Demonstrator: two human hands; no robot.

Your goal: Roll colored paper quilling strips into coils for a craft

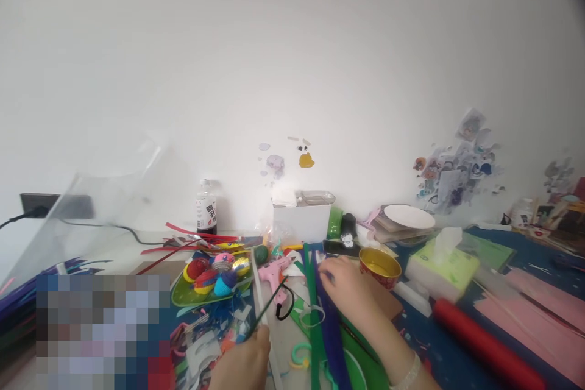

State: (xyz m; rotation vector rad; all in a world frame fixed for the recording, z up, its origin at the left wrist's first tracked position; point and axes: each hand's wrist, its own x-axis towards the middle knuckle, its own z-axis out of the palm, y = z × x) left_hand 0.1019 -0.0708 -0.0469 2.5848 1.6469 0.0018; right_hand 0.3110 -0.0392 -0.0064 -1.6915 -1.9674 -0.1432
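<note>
My left hand (247, 356), at the bottom centre, is closed around a thin dark green pipe cleaner (264, 315) that slants up to the right. My right hand (350, 286) reaches over a long bundle of blue pipe cleaners (333, 341), its fingers curled and pinched at the upper end; the fingertips are partly hidden. Beside that bundle lies a green one (314, 304). Between my hands rests a pink glue gun (273, 280) with a black cord.
A green tray (183, 300) holds several colourful balls. Scraps litter the left side. A bottle (207, 207) and a white box (301, 223) stand by the wall. To the right are a gold-and-red bowl (380, 268), a tissue pack (441, 271) and a red roll (484, 341).
</note>
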